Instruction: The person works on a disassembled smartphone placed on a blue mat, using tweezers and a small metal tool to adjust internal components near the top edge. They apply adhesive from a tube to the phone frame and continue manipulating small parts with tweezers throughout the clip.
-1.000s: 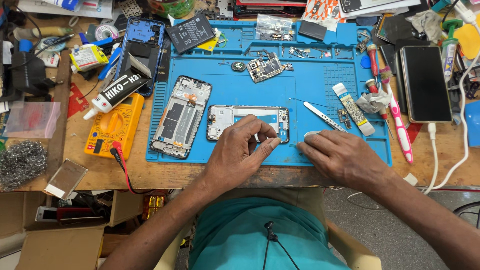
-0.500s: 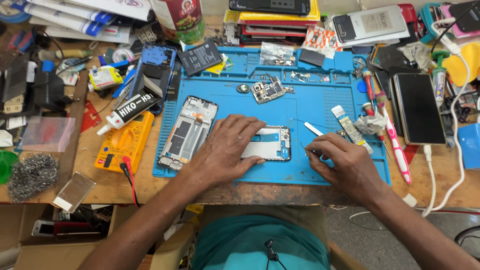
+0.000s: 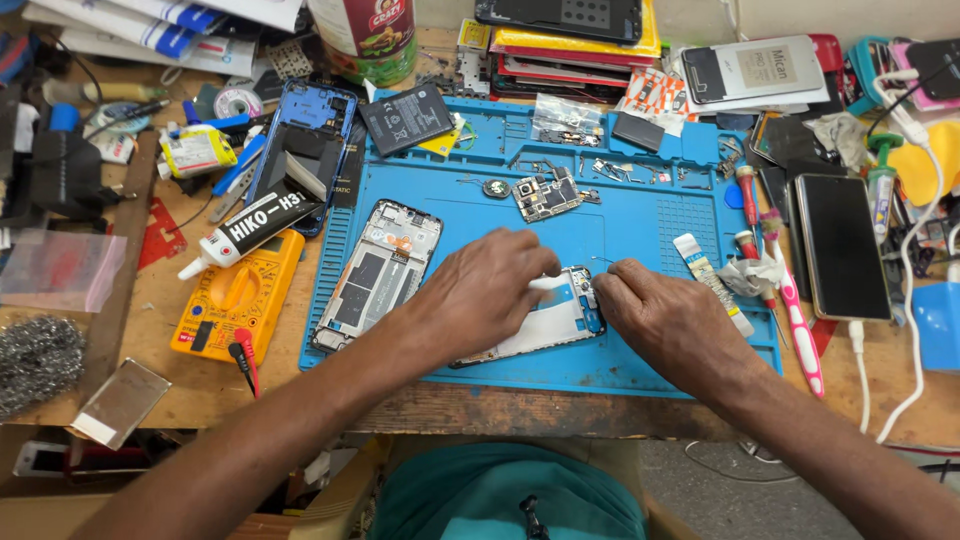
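Just below the middle of the frame, the left hand (image 3: pixel 490 290) lies flat over the opened phone frame (image 3: pixel 555 318) on the blue mat (image 3: pixel 640 235), pinning it steady, while the right hand (image 3: pixel 665 325), fingers curled, pinches at its upper right corner.

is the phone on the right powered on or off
Appears off: the black phone lies face up with a dark, blank screen, white cable plugged into its near end.
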